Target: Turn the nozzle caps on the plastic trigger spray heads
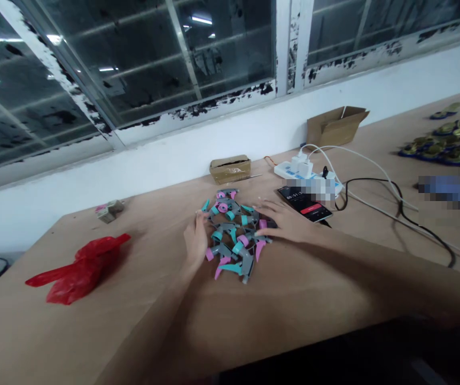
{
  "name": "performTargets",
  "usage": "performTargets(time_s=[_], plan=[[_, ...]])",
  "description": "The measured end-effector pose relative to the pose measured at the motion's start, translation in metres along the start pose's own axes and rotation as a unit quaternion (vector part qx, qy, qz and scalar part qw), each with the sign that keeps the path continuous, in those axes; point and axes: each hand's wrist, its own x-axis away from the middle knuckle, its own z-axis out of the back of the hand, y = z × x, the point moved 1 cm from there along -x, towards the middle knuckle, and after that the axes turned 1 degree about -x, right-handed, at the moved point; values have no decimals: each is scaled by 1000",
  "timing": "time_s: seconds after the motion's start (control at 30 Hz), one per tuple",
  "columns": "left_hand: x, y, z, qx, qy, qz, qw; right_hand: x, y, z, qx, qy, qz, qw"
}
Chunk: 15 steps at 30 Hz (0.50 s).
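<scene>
A loose pile of spray bottle trigger heads (247,261), grey with teal and pink parts, lies on the table in front of me. My left hand (196,238) is at the pile's left edge, upright on its side, with its fingers stretched forward along it. On the right side of the pile, my right hand (283,222) spreads its fingers against the outer trigger heads. The two hands flank the pile, and neither visibly grips a single piece.
A red plastic bag (87,267) lies at left, near a small box (110,212). Behind the pile is a cardboard box (230,170). To the right are a phone (304,203), a power strip (283,170), cables, an open carton (336,128) and heaped gold-and-blue parts (446,143).
</scene>
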Motion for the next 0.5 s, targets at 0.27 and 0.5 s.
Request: performTargets(time_s=[0.27, 0.5], plan=[[-97, 27, -31, -120, -73, -117, 983, 38, -77, -18, 45, 6, 120, 992], [-98, 50, -65, -152, -210, -196, 946, 23, -69, -35, 60, 16, 62, 996]])
